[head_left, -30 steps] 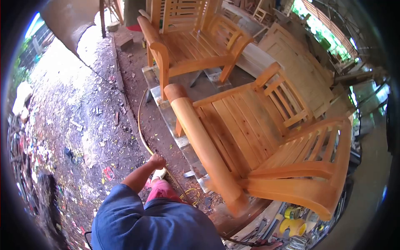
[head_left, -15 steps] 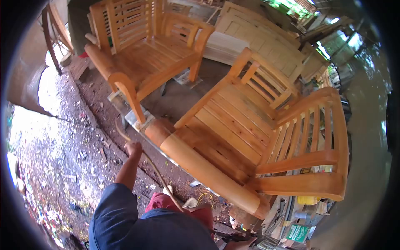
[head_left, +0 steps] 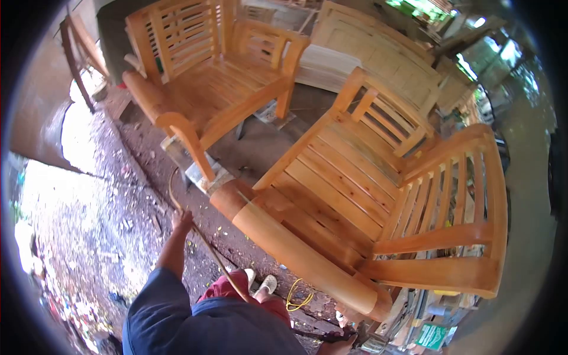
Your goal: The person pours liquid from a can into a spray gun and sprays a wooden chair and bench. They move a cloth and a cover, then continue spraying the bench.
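Observation:
My left hand [head_left: 183, 222] is closed around a thin tan hose [head_left: 208, 242], which curves up past the fist and runs down toward my waist. At the bottom edge, my right hand [head_left: 343, 346] is wrapped round a dark tool [head_left: 332, 336], partly cut off and too small to identify. Just above that hand is the near end of a varnished wooden armchair [head_left: 307, 260], with a thick rounded armrest, slatted seat and slatted back. A second wooden chair [head_left: 219, 89] of the same style stands farther back on the left, away from both hands.
Pale wooden door panels [head_left: 378, 59] lean behind the chairs. A yellow cord [head_left: 299, 299] lies coiled by my shoes [head_left: 267, 285]. Wood pieces and a green box [head_left: 431, 336] sit at lower right. Bare littered ground [head_left: 100, 219] spreads to the left.
My left hand has moved slightly down and left with the hose. The view has shifted, so the chairs sit a little to the right. My right hand still grips the dark tool.

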Demonstrator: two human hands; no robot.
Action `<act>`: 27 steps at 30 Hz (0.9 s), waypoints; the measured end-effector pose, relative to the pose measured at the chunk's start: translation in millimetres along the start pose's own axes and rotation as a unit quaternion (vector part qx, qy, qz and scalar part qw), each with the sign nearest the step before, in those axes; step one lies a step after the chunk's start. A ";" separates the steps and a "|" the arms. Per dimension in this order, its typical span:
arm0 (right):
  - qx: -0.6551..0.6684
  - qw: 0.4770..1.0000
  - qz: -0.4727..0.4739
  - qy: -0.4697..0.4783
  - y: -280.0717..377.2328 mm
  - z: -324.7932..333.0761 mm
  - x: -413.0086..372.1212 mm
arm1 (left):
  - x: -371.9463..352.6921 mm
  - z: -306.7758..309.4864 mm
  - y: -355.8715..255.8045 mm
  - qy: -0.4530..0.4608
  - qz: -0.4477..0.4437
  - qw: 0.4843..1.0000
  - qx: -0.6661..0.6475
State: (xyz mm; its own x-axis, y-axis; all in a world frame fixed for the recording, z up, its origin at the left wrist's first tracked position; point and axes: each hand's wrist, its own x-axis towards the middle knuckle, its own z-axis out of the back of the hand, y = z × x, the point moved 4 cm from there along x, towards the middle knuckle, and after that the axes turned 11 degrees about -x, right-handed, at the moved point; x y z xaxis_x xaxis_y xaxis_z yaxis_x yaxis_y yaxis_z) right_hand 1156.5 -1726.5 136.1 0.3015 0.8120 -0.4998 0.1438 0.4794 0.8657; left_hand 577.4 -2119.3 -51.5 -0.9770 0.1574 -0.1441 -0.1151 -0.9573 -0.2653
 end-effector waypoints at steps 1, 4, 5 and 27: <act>0.009 0.999 -0.035 0.033 -9.0 -2.0 3.2 | 0.3 4.6 -2.7 0.005 -0.058 0.992 0.112; -0.021 0.999 0.038 0.005 -2.2 -21.0 -24.7 | 33.7 -43.4 57.8 0.097 -0.059 0.982 0.153; -0.033 0.997 0.063 -0.003 -1.3 -28.1 -35.1 | 37.3 -36.3 65.1 0.119 -0.017 0.983 0.139; -0.009 0.903 0.286 0.319 -15.2 -245.0 -384.2 | 157.2 -6.8 141.1 0.349 -0.051 0.918 0.184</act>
State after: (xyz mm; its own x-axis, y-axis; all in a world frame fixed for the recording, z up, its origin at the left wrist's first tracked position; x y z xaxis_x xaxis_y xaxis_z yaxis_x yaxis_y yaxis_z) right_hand 807.6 -1964.2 308.2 -0.2847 0.9522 0.1110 0.1196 -0.0797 0.9896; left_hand 408.8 -2228.0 -118.0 -0.6196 0.2458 -0.7454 -0.3785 -0.9256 0.0094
